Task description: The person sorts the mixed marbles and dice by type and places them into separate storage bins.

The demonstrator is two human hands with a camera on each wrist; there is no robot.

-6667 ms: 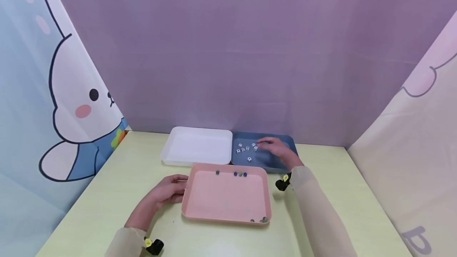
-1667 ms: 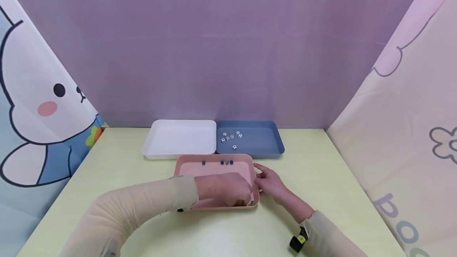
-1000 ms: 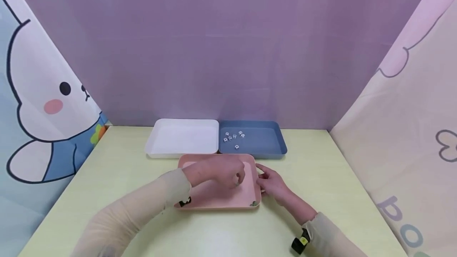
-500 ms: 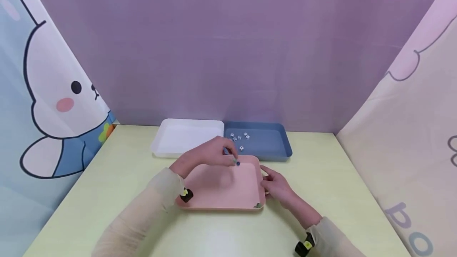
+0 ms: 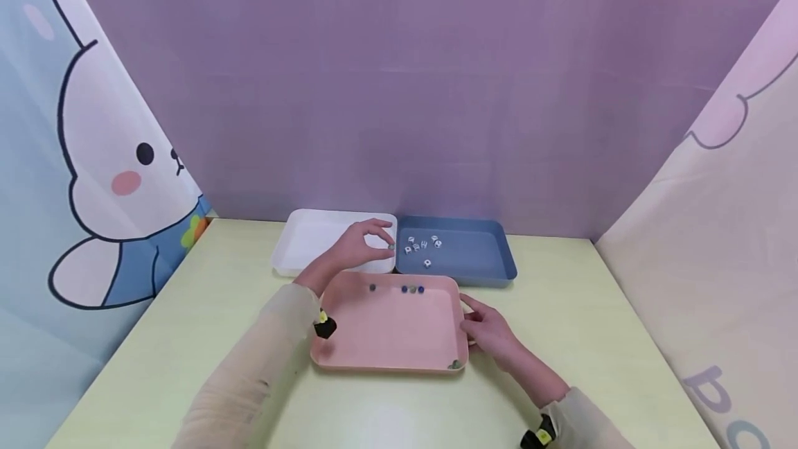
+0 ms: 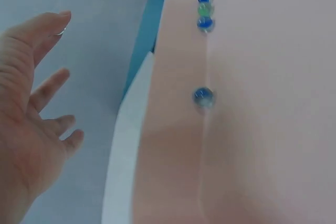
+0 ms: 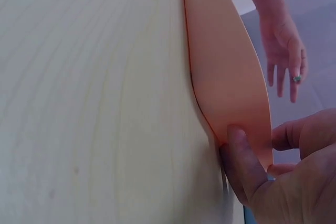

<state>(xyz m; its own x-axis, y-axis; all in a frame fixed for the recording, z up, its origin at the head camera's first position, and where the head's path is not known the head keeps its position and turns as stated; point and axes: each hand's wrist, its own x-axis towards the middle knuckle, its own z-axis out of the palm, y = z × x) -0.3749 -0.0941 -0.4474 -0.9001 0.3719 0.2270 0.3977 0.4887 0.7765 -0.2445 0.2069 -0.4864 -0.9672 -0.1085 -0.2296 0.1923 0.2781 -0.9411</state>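
Observation:
My left hand [image 5: 352, 249] pinches a small greenish marble [image 5: 391, 247] between thumb and forefinger, over the right part of the white tray [image 5: 305, 244]. In the right wrist view that marble [image 7: 297, 78] shows at the fingertips. My right hand [image 5: 489, 335] holds the right side of the pink tray [image 5: 386, 338], thumb against its outer wall [image 7: 226, 61]. Along the tray's far edge sit a lone marble [image 5: 372, 287] and a short row of blue and green marbles [image 5: 413, 289]. Greenish marbles [image 5: 455, 365] lie in its near right corner.
A blue tray [image 5: 480, 251] with several white dice [image 5: 424, 244] stands against the white tray's right side. Both are behind the pink tray on the pale table [image 5: 561, 310]. A purple cloth [image 5: 399, 89] hangs behind, with printed cloths at both sides.
My right hand has moved from the blue tray to the pink tray's right side. My left hand has carried a marble from the pink tray's near right corner up to the white tray.

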